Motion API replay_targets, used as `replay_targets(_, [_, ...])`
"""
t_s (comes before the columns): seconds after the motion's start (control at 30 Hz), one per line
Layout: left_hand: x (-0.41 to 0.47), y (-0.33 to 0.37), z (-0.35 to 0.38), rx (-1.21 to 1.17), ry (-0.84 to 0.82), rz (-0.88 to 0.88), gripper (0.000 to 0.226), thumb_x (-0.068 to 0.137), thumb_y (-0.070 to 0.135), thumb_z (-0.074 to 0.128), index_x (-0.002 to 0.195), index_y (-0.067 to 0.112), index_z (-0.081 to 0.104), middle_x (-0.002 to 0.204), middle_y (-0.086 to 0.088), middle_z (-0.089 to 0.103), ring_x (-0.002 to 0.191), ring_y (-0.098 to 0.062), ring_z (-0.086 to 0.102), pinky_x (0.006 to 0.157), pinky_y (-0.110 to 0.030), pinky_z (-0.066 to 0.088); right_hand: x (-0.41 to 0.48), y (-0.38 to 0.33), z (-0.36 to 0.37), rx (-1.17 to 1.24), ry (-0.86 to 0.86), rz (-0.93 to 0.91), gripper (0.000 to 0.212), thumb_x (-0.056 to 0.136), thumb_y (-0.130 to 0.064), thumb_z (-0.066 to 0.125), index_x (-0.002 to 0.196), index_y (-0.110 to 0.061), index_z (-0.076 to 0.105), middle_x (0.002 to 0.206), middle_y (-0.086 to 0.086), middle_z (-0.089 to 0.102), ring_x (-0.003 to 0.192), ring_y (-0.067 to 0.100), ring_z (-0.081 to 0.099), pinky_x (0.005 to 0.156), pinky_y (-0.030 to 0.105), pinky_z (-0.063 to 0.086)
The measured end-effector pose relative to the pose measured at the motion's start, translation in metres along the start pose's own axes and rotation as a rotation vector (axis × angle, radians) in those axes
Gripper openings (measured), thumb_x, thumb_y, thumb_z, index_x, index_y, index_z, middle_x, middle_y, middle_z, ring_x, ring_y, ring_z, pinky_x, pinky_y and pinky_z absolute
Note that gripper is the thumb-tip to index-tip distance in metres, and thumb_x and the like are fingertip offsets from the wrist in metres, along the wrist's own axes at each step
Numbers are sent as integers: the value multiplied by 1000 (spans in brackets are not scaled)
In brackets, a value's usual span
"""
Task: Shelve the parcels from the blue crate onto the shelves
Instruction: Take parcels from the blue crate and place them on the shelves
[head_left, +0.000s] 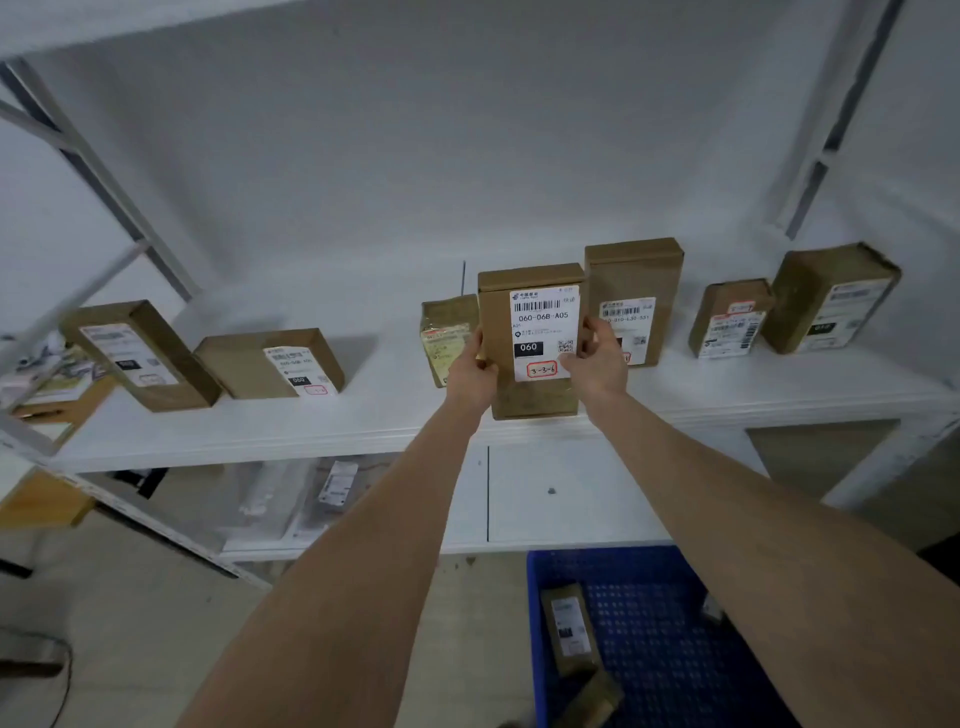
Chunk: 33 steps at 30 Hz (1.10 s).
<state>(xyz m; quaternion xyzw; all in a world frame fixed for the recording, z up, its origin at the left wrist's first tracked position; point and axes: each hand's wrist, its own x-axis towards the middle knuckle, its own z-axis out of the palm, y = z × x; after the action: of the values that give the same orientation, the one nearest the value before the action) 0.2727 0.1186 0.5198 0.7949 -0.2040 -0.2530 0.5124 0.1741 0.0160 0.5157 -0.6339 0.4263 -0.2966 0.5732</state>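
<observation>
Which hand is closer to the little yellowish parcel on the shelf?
Left. The left hand grips the held parcel on the side next to the yellowish parcel; the right hand grips the opposite side.

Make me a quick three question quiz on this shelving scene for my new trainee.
1. True or false: the left hand and the right hand both grip the held parcel.
2. Where is the blue crate? A hanging on the wall; B down below the white shelf; C in the left hand.
3. Fill in: the black box on the held parcel's label reads ___.
Key: 1 true; 2 B; 3 060.
</observation>
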Motion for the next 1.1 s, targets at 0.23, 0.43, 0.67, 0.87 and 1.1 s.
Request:
replay_targets(0.23, [54,-20,-14,14,-34,59,62,93,3,50,148,23,30,127,-8,59,115,-22,56,91,-25,44,27,10,39,-43,121,27,54,86,8,60,136,-10,45,133,5,59,118,21,58,87,22,46])
replay_targets(0.43, [64,-30,-15,87,-23,116,52,89,13,62,137,19,43,119,-6,62,101,-15,57,85,-25,43,27,25,45,-64,193,60,51,85,6,60,131,-13,48,127,7,63,118,25,59,98,35,48])
replay_targets(0.67, [57,-19,-15,210,-83,152,64,82,19,71,138,15,39,129,-7,56,114,-23,58,96,-38,48,22,21,39,-190,174,54,45,85,4,63,126,-8,47,123,11,63,115,29,59,97,37,48])
replay_targets(0.87, [42,19,-22,327,27,355,87,81,23,72,150,23,18,144,-5,41,124,-22,50,93,-40,51,19,5,29,-385,149,-42,62,80,-8,71,133,-8,39,132,11,49,115,29,55,93,42,49])
replay_targets(1.1, [39,37,-29,733,74,495,52,87,23,63,136,27,44,135,-5,37,117,-24,50,82,-37,51,19,-32,16,-803,125,-376,74,84,-20,72,146,-21,30,149,9,27,133,29,36,103,43,43])
